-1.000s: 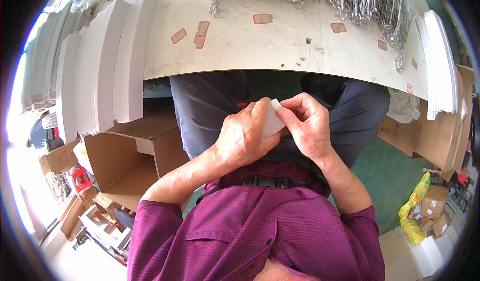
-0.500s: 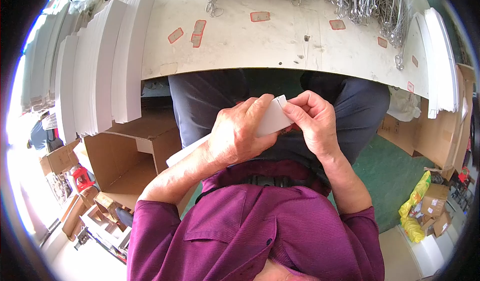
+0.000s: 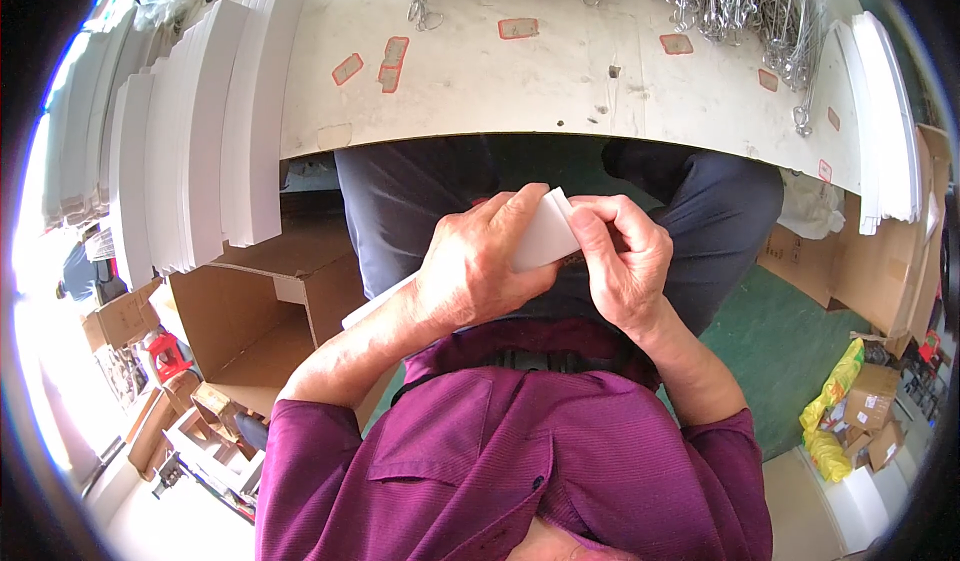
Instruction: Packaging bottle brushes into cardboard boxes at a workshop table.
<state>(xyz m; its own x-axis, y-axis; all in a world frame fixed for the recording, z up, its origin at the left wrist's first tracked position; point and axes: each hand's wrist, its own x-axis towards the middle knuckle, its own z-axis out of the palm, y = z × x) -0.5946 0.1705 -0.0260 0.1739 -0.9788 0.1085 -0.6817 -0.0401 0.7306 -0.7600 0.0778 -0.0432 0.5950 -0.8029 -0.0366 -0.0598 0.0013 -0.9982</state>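
A long white carton (image 3: 543,239) lies slantwise over my lap, its far end up and to the right. My left hand (image 3: 475,261) is wrapped over it near that end, and its body runs back beneath my left forearm. At the upper right edge of the carton's end, my right hand (image 3: 625,256) has thumb and index finger pressed together, the other fingers curled. What lies between the right fingertips is mostly hidden. Several similar white cartons (image 3: 205,141) stand in a row at the left end of the table (image 3: 450,91).
Bundles of metal wire hooks (image 3: 730,6) lie along the table's far side. More white card pieces (image 3: 885,121) stand at the right end. An open cardboard box (image 3: 255,311) is below left; a yellow plastic bag (image 3: 828,421) and small cartons (image 3: 872,396) lie low right.
The small raised flap at the carton's end no longer shows, and its edge looks flatter. My right hand has shifted slightly downward there, while the left keeps its hold.
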